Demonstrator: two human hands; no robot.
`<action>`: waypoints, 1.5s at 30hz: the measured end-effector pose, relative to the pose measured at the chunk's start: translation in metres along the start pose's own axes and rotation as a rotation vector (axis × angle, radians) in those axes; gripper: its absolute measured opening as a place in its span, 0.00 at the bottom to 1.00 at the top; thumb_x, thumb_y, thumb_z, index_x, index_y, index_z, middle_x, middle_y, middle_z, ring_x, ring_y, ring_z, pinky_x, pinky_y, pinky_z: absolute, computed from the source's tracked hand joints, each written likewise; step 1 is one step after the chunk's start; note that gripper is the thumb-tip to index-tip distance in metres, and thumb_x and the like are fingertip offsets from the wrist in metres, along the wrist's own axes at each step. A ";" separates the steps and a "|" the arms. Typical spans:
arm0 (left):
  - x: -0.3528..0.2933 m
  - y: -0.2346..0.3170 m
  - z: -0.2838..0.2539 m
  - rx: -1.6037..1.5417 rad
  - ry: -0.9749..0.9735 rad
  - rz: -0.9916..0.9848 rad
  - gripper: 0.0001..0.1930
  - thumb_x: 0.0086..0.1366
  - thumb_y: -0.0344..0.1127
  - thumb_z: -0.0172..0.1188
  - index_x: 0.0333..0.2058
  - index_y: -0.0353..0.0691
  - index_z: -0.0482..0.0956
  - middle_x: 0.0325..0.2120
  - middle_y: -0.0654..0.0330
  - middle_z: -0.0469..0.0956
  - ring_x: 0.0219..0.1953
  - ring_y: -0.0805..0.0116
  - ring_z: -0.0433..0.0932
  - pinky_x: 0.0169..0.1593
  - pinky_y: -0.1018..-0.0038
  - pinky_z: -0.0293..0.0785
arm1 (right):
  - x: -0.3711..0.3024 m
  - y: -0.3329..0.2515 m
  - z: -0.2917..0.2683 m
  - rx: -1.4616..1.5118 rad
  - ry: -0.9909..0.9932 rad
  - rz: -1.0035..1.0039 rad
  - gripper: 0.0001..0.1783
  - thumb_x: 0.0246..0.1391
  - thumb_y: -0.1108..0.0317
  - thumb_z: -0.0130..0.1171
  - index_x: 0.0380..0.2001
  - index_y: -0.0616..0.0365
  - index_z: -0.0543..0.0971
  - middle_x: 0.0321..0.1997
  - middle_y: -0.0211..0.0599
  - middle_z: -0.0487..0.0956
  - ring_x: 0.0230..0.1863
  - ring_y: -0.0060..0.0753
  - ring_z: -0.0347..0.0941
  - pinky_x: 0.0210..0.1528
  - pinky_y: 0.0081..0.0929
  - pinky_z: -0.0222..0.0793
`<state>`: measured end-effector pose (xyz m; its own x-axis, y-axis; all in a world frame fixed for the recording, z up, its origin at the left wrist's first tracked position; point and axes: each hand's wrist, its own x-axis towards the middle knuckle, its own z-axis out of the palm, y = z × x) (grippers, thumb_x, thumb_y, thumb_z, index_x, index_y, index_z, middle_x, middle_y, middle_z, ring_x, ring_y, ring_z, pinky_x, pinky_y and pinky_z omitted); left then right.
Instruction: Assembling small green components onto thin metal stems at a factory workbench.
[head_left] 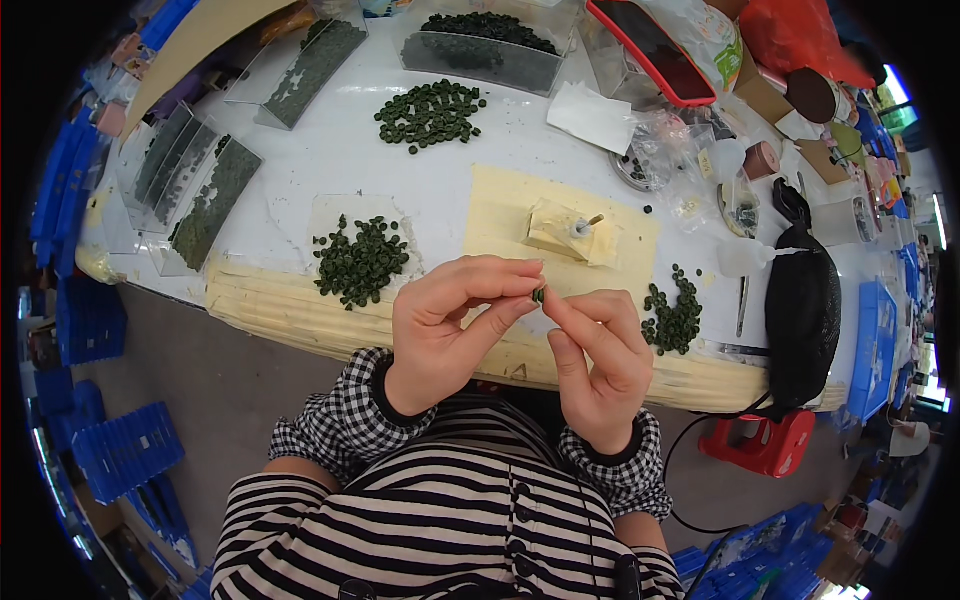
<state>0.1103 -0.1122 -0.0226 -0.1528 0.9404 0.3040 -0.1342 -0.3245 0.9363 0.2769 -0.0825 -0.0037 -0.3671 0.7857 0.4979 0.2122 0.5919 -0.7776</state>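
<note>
Mid-frame, a person's L hand point(455, 325) grips a small, round, dark green piece point(538, 296) btwn thumb & fingertips, while the R hand point(605, 370), just right of ctr, holds its index tip close by, thumb apart & other fingers bent; can't tell if that tip touches. Above, a cream-coloured block w/ a metal pin point(550, 235) sits on a pale yellow sheet point(490, 205). Loose dark green heaps of similar pcs point(362, 260) lie left of ctr, right of ctr & upper ctr
</note>
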 end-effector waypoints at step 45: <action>0.005 0.010 -0.004 0.042 -0.057 -0.016 0.10 0.59 0.15 0.60 0.38 0.31 0.82 0.40 0.49 0.81 0.42 0.67 0.81 0.45 0.77 0.77 | 0.000 0.006 -0.002 0.055 -0.021 -0.068 0.21 0.46 0.81 0.65 0.46 0.58 0.83 0.34 0.33 0.79 0.32 0.31 0.71 0.34 0.23 0.68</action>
<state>0.1047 -0.1114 -0.0124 -0.0951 0.9501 0.2972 -0.0947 -0.3058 0.9474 0.2797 -0.0790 -0.0077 -0.3978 0.7397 0.5429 0.1358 0.6326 -0.7624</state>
